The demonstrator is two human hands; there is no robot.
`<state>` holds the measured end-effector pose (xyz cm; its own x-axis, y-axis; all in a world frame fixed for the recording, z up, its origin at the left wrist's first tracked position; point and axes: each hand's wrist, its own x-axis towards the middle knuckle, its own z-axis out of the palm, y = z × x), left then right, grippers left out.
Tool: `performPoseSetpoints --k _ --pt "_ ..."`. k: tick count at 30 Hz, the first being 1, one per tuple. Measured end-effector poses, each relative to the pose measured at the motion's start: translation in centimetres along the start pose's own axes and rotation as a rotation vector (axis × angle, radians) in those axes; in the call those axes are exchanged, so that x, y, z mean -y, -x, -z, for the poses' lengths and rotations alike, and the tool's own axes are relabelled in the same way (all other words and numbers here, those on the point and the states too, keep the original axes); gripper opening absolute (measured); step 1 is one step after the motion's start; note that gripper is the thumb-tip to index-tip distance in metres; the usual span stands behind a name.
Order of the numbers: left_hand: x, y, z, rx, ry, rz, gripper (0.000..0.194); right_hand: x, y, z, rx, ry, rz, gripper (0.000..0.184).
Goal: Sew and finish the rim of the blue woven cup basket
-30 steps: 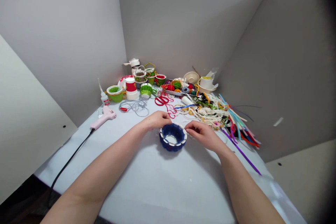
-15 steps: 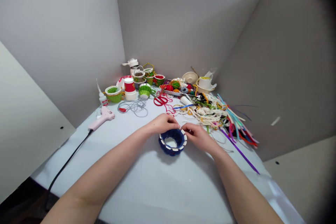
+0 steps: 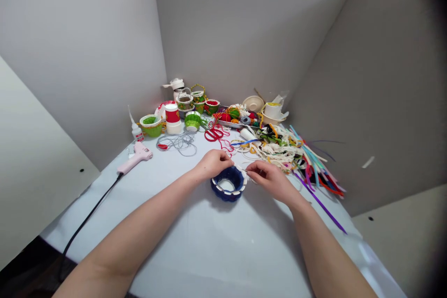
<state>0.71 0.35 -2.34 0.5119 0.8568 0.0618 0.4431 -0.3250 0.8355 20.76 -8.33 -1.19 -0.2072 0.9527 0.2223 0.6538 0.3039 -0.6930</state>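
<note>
- On the far left of the white table [image 3: 195, 247], a black power cord [image 3: 87, 223] runs to a pink hot glue gun [image 3: 134, 158] lying on its side.
- Behind the gun stand a glue bottle [image 3: 137, 131], a lime-green basket [image 3: 151, 126] and a red-and-white paper cup [image 3: 172, 118]; a loose grey cord [image 3: 176, 143] lies in front of them.
- The left hand [image 3: 213, 164] curls over the near-left rim of the dark blue basket [image 3: 228, 185], which sits on the table between the hands, its rim trimmed in white.
- Red-handled scissors [image 3: 213, 135] lie beyond that hand.
- The hands stay apart; the right hand [image 3: 267, 179] pinches a pale strand [image 3: 249, 170] just beside the basket's right rim.
- Further right spreads a heap of ribbons [image 3: 289, 151], with a purple ribbon [image 3: 319, 207] trailing toward the table edge.
</note>
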Motion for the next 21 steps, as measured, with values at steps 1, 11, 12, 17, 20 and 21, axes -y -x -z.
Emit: performPoseSetpoints --k 1,11,12,17,20,21 --pt "0.0 0.0 0.0 -0.002 -0.005 0.001 0.024 0.1 0.1 0.0 -0.006 0.004 0.011 0.019" --pt "-0.3 0.1 -0.2 -0.025 -0.040 0.003 0.024 0.9 0.2 -0.5 -0.067 0.121 0.142 0.016" --pt "-0.3 0.1 -0.3 -0.029 -0.046 0.004 0.024 1.0 0.3 -0.5 -0.061 0.128 0.162 0.015" --pt "-0.2 0.1 -0.3 -0.050 -0.047 0.019 0.023 1.3 0.5 -0.1 -0.007 0.160 0.212 0.017" --pt "0.0 -0.1 -0.1 -0.081 -0.041 0.059 0.024 1.1 0.5 0.2 -0.018 0.167 0.201 0.019" --pt "0.1 -0.1 0.1 -0.086 -0.040 0.069 0.024 1.0 0.5 0.3 -0.030 0.163 0.190 0.019"
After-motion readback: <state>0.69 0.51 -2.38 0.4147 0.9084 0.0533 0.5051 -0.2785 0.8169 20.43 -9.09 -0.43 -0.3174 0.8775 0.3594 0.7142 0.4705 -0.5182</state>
